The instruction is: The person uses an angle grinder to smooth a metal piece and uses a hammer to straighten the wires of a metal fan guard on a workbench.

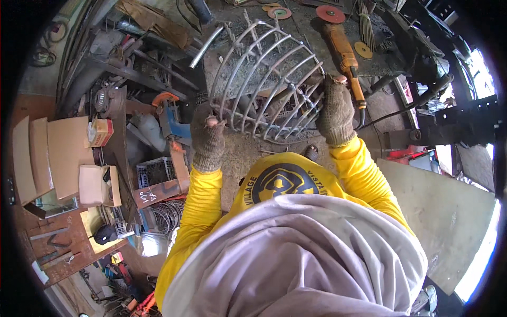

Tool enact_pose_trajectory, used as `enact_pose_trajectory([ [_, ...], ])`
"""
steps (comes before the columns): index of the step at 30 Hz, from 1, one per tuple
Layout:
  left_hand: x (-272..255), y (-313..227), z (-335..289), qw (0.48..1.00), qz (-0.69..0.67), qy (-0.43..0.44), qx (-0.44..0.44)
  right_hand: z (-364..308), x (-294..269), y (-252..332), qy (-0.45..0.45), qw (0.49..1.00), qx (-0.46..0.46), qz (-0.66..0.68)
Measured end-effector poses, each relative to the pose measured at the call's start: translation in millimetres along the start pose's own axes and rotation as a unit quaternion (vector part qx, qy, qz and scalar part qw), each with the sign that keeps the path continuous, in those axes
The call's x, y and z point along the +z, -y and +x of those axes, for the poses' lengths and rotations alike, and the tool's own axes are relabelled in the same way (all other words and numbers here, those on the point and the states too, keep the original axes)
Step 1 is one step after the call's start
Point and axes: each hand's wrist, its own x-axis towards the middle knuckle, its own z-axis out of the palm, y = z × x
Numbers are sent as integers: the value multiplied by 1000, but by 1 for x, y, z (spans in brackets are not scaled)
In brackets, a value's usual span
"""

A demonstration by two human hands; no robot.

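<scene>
Right, so the frame (274, 67) of curved metal bars sits between two gloved hands at the counter (311, 34), the left hand (208, 137) with its grip curled closed on the lower left edge, the right hand (336, 111) wrapped tight around the right side! Just beside that right hand lies an orange grinder (342, 50), red disc (330, 14) at its far end.

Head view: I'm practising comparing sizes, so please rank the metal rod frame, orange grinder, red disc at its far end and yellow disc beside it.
Largest to smallest, as they look:
1. Metal rod frame
2. Orange grinder
3. Red disc
4. Yellow disc
</scene>
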Motion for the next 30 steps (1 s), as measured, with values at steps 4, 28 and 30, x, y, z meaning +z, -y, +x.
enact_pose_trajectory([
  [4, 11, -66, -3, 990, -123, -38, -51, -10, 13, 30, 77, 996, -41, 35],
  [28, 11, -133, 28, 894, 326, 237, 196, 8, 76, 149, 416, 774, -408, -248],
  [30, 14, -139, 23, 915, 240, 320, 45, 4, 83, 156, 412, 778, -406, -244],
])
